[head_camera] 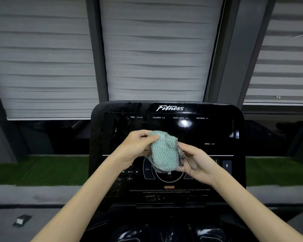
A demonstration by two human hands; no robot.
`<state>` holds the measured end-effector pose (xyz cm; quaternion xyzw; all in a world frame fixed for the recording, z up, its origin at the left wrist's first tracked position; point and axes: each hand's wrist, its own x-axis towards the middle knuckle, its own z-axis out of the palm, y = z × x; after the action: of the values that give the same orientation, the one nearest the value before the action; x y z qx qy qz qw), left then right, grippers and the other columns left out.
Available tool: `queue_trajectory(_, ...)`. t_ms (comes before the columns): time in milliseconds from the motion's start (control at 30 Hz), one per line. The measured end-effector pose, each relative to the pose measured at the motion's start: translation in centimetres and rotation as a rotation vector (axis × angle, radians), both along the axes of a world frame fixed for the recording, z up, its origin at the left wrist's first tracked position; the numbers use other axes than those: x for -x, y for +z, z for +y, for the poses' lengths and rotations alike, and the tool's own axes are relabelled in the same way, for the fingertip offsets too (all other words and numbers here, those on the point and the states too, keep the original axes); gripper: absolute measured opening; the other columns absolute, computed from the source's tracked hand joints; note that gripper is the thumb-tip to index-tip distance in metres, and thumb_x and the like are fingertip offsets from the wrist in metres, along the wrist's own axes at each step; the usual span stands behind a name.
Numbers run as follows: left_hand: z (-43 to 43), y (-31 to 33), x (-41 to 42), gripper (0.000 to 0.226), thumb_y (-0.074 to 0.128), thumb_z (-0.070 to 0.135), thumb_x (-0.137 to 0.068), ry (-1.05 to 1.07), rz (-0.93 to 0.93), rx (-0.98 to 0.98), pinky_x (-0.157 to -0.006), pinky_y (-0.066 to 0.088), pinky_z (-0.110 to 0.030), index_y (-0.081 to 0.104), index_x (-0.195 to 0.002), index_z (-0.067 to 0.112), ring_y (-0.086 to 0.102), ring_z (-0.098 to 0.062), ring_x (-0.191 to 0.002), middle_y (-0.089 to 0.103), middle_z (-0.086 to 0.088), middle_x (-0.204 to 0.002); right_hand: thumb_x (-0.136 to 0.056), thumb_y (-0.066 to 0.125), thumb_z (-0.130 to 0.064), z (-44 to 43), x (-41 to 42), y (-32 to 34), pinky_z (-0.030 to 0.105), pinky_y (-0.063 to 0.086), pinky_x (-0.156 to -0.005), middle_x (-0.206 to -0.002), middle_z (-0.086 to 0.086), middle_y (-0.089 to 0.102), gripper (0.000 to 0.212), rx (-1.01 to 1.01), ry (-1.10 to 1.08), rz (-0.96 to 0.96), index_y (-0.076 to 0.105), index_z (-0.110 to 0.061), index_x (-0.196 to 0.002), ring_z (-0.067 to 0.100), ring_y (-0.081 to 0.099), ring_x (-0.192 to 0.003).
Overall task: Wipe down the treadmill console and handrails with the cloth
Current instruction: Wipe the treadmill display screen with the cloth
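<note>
I hold the green cloth [163, 151] bunched between my left hand [138, 147] and right hand [194, 161], just above the console [208, 130]. Its dangling mesh corner might brush the buttons.

1 head-worn wide-angle view, facing forward and slightly down, close above the glossy black treadmill console [166, 123]; striped grey window blinds [156, 49] fill the upper half behind.
</note>
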<state>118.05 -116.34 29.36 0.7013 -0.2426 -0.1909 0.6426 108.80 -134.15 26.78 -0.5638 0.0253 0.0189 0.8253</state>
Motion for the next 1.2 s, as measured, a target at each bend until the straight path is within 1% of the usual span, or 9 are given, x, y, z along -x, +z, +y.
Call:
queue_trajectory(133,0.1,0.1,0.1,0.017,0.063,0.027,-0.094,0.042,-0.026,-0.001,-0.068,0.048,-0.024,0.069,-0.106,0.016,0.066,-0.009,-0.076,0.075,0.0,-0.091,-0.092,0.054,-0.027,-0.1,0.6,0.1,0.037,0.057,-0.083,-0.109,0.009,0.07,0.025,0.12,-0.036,-0.04,0.075,-0.017,-0.103,0.022,0.067,-0.097)
queue_trajectory(267,0.1,0.3,0.6,0.014,0.067,0.023,-0.092,0.013,-0.137,-0.05,-0.062,0.046,-0.019,0.066,-0.104,0.019,0.059,-0.008,-0.069,0.072,-0.001,-0.088,-0.089,0.064,-0.03,-0.4,1.0,0.4,0.031,0.052,-0.08,-0.117,0.004,0.068,0.033,0.347,-0.048,-0.143,0.066,-0.016,-0.119,0.019,0.065,-0.103)
queue_trajectory(400,0.2,0.6,1.0,0.017,0.073,0.021,-0.087,-0.014,-0.253,-0.065,-0.073,0.053,-0.018,0.066,-0.102,0.02,0.071,-0.008,-0.082,0.075,0.003,-0.091,-0.092,0.06,-0.02,-0.8,0.9,0.5,0.025,0.052,-0.08,-0.109,0.001,0.071,0.022,0.555,-0.14,-0.22,0.069,-0.018,-0.112,0.016,0.066,-0.104)
queue_trajectory(600,0.6,1.0,0.6,0.019,0.076,0.037,-0.083,0.023,-0.457,-0.249,-0.082,0.055,-0.022,0.073,-0.098,0.026,0.068,-0.002,-0.088,0.074,0.009,-0.093,-0.095,0.056,-0.02,-1.8,1.2,1.4,0.032,0.049,-0.096,-0.107,0.004,0.072,0.021,0.708,-0.164,-0.316,0.071,-0.013,-0.108,0.019,0.065,-0.106)
queue_trajectory(800,0.8,1.7,0.5,0.027,0.075,0.052,-0.077,0.026,-0.6,-0.403,-0.062,0.046,-0.012,0.073,-0.078,0.025,0.065,0.002,-0.073,0.072,0.009,-0.078,-0.09,0.062,-0.007,-2.3,1.1,2.4,0.026,0.052,-0.084,-0.095,0.007,0.073,0.017,0.646,-0.226,-0.321,0.069,-0.013,-0.104,0.012,0.068,-0.089)
queue_trajectory(933,0.9,1.7,0.5,0.03,0.074,0.051,-0.078,-0.039,-0.484,-0.342,-0.078,0.053,-0.029,0.072,-0.079,0.022,0.068,-0.01,-0.081,0.073,0.003,-0.083,-0.081,0.073,-0.003,-3.1,1.0,2.4,0.03,0.052,-0.087,-0.093,0.008,0.074,0.036,0.687,-0.249,-0.279,0.065,-0.021,-0.112,0.014,0.068,-0.085)
queue_trajectory(1033,0.7,1.7,0.9,0.03,0.073,0.042,-0.083,-0.108,-0.363,-0.242,-0.081,0.054,-0.031,0.069,-0.086,0.013,0.071,-0.017,-0.086,0.074,-0.005,-0.091,-0.077,0.073,0.006,-3.2,0.9,2.6,0.026,0.051,-0.083,-0.095,0.005,0.074,0.045,0.686,-0.264,-0.295,0.064,-0.019,-0.113,0.014,0.067,-0.085)
queue_trajectory(1133,0.6,1.6,0.9,0.023,0.074,0.034,-0.083,-0.147,-0.346,-0.184,-0.08,0.055,-0.03,0.066,-0.089,0.013,0.07,-0.014,-0.085,0.073,-0.003,-0.091,-0.075,0.074,0.005,-3.3,1.1,2.7,0.034,0.05,-0.087,-0.109,0.017,0.069,0.051,0.48,-0.136,-0.276,0.061,-0.015,-0.12,0.027,0.065,-0.095)
queue_trajectory(1200,0.6,1.5,0.9,0.017,0.075,0.029,-0.083,-0.162,-0.365,-0.149,-0.074,0.054,-0.024,0.066,-0.087,0.016,0.068,-0.01,-0.082,0.071,0.003,-0.087,-0.075,0.079,-0.012,-3.0,1.4,3.1,0.036,0.044,-0.085,-0.113,0.017,0.068,0.051,0.346,-0.046,-0.218,0.06,-0.015,-0.123,0.026,0.064,-0.098)
